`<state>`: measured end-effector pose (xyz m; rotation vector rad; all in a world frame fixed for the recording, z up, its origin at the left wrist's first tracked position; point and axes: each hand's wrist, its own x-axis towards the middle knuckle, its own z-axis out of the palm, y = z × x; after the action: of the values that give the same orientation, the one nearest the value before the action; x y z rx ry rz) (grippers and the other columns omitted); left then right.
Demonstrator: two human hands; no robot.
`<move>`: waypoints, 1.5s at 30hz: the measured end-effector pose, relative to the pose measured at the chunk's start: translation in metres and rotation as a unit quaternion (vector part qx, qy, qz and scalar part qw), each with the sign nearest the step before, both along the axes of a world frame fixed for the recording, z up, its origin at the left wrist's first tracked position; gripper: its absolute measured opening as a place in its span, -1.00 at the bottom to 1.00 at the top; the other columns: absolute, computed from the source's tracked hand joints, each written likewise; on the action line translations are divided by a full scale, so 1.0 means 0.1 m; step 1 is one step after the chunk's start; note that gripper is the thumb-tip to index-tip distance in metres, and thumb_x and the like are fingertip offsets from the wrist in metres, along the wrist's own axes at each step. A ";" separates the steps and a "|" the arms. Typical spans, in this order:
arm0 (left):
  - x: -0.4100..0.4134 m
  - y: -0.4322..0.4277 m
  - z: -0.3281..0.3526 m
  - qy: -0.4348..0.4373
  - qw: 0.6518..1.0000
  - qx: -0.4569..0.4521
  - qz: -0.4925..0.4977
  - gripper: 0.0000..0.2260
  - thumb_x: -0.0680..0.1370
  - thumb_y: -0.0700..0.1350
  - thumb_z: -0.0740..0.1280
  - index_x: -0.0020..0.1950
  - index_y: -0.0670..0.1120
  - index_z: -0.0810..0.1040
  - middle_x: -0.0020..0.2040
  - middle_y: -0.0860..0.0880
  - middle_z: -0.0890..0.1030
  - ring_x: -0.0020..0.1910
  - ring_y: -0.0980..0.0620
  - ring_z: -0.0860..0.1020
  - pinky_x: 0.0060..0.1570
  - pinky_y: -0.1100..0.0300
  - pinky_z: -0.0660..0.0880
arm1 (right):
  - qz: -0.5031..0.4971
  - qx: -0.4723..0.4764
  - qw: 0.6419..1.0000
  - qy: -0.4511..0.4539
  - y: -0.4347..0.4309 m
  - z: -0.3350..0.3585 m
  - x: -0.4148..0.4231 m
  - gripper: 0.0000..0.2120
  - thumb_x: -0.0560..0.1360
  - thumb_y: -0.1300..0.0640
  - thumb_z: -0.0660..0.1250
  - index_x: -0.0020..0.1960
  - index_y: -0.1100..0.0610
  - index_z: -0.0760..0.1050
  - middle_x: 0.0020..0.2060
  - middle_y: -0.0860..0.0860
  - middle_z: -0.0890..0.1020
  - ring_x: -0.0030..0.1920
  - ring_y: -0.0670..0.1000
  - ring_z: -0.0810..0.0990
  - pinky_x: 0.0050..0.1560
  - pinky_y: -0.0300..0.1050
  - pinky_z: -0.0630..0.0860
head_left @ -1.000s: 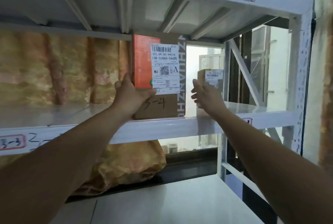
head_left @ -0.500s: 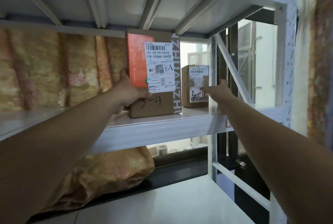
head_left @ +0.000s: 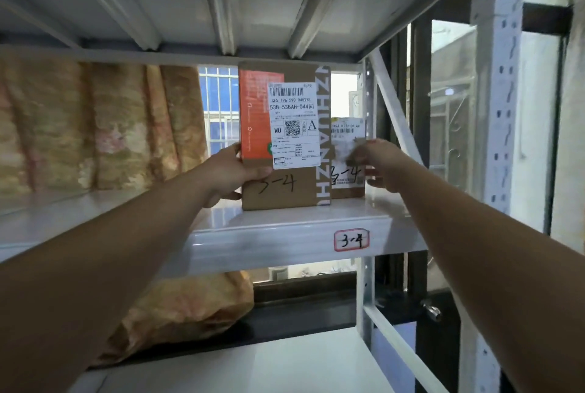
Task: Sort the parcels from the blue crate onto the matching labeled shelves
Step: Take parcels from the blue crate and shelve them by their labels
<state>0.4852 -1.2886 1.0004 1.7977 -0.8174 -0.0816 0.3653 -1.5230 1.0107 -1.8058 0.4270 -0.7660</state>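
Left hand (head_left: 231,171) grips box (head_left: 280,194), right hand (head_left: 384,168) parcel (head_left: 346,185).

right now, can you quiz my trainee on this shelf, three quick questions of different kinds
1. True or false: the handwritten 3-4 on the tall brown cardboard parcel with an orange panel matches the red-bordered tag on the white metal shelf it stands on.
2. Which hand grips the tall parcel's left edge? A. left hand B. right hand C. both
3. Fill in: the small brown cardboard parcel, which the right hand holds, stands to the tall one's ___.

Key: 1 true; 2 A; 3 right.
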 end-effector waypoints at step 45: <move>-0.93 4.11 -0.67 -0.232 0.650 0.530 0.493 -0.41 0.65 0.03 0.03 0.56 -0.13 -0.18 0.58 -0.09 -0.19 0.55 -0.10 -0.18 0.49 -0.09 -0.10 | 0.278 -0.614 0.737 -0.046 5.01 -0.37 0.51 -0.52 0.67 0.10 0.07 0.55 0.23 0.13 0.52 0.22 0.17 0.51 0.17 0.16 0.42 -0.07 0.15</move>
<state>0.3926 -0.8779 0.9337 3.2539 0.1371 0.8158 0.4163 -1.0224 0.9734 -2.8544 -0.9287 -0.7195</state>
